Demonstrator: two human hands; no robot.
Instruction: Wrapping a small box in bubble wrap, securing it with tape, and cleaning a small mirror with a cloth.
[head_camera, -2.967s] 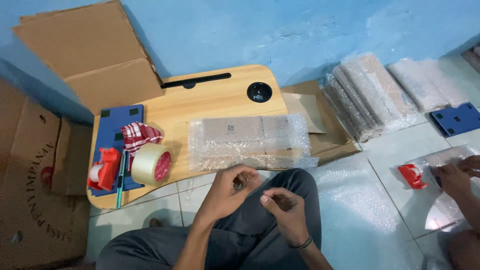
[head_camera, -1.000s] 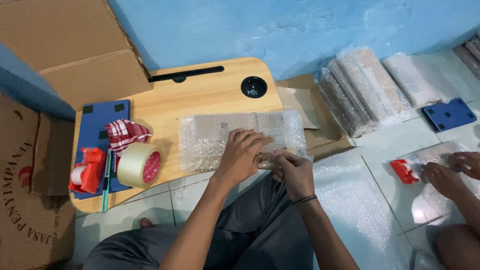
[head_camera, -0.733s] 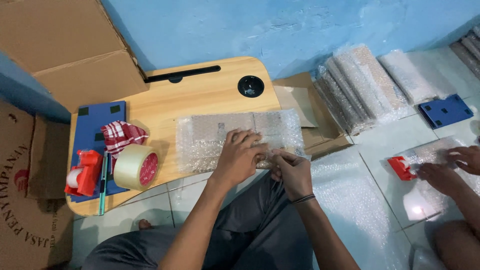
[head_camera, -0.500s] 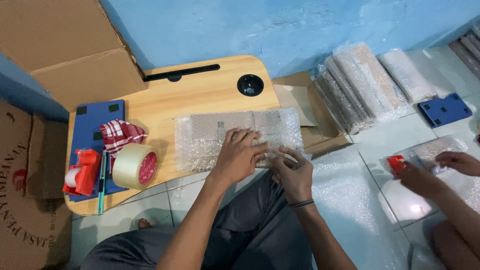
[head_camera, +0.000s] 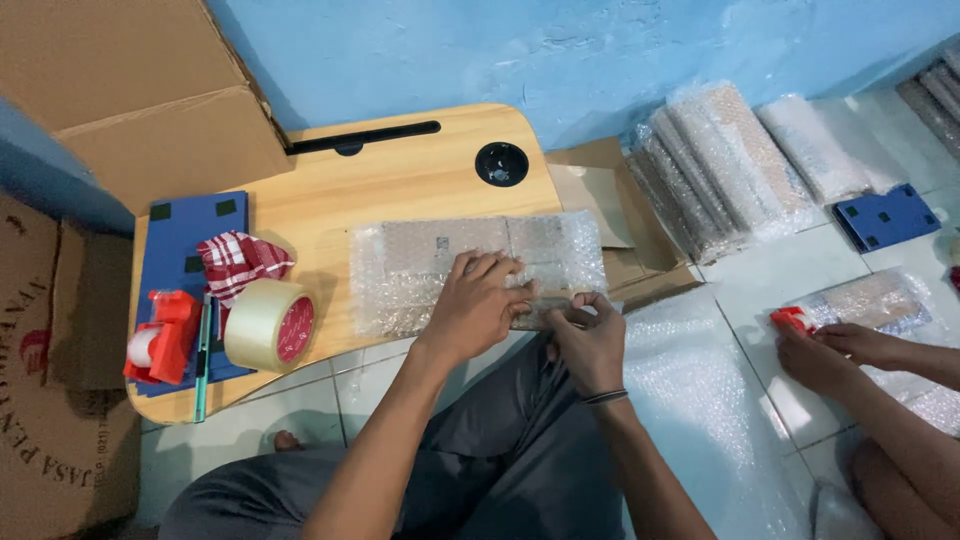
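A flat parcel wrapped in bubble wrap (head_camera: 440, 250) lies on a small wooden lap table (head_camera: 400, 185). My left hand (head_camera: 478, 302) presses flat on the parcel's near edge, fingers spread. My right hand (head_camera: 585, 335) pinches a strip of clear tape at the parcel's near right corner. A roll of clear tape (head_camera: 268, 325) with a red core sits at the table's left, beside a red tape dispenser (head_camera: 160, 335) and a red checked cloth (head_camera: 238, 262) on a blue board (head_camera: 190, 230).
Open cardboard boxes (head_camera: 130, 90) stand at the left and back. Several bubble-wrapped bundles (head_camera: 720, 165) lie at the right by a blue board (head_camera: 885, 215). Another person's hands (head_camera: 835, 350) work with a red dispenser (head_camera: 790, 318) on a wrapped parcel at the right. Bubble wrap sheet (head_camera: 690, 400) covers the tiled floor.
Both my hands rose from my lap onto the parcel; since then they have barely moved. The other person's hands shifted left on their parcel.
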